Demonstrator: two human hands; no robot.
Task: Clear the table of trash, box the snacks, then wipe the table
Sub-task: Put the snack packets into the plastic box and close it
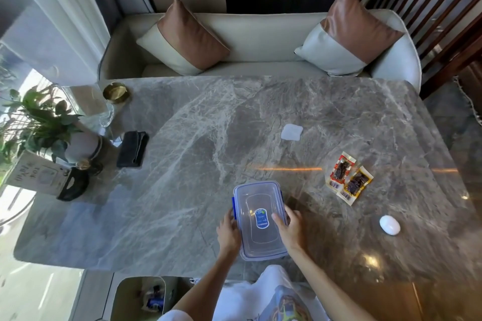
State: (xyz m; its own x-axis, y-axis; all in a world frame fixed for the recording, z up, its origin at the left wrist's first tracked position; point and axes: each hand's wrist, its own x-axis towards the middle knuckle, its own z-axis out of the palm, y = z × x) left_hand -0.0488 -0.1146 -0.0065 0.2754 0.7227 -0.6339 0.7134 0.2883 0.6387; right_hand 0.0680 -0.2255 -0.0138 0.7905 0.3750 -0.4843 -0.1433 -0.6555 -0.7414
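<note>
Lidded clear box (259,220) sits at the table's (169,190) near edge, left hand (228,233) and right hand (289,229) clasping its sides; two snack packets (348,177) lie right, apart.

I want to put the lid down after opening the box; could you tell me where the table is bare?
Widest free patch: left of the box, up to the dark cloth. Crowded on the right: snack packets, white egg-shaped object, white wipe.

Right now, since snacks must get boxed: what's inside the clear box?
Nothing shows inside the lidded box; the label and both hands cover parts.
</note>
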